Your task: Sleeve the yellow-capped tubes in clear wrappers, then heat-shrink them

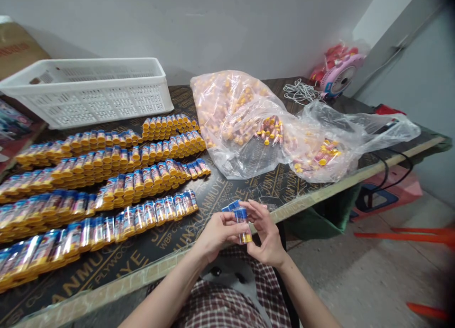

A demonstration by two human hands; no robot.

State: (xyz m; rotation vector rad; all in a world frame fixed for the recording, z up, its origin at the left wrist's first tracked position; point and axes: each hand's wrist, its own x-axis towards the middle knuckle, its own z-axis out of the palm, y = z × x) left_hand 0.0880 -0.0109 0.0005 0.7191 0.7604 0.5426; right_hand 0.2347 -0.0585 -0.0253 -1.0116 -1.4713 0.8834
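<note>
My left hand [217, 233] is closed round a small clear tube [243, 223] with a blue top and a yellow base, near the table's front edge. My right hand [265, 235] touches the same tube from the right, its thumb by the yellow base and its fingers at the top. A blue flap or label [231, 206] shows just above the tube. On the left, stacked rows of similar tubes [137, 221] lie on the dark table. Behind my hands, clear plastic bags [241, 110] hold many small pink and yellow pieces [269, 130].
A white plastic basket [106, 98] stands at the back left. At the back right are a pink fan [343, 77] and a coiled white cable [302, 92]. The taped table edge [313, 195] runs diagonally; a green bag [320, 219] hangs below it.
</note>
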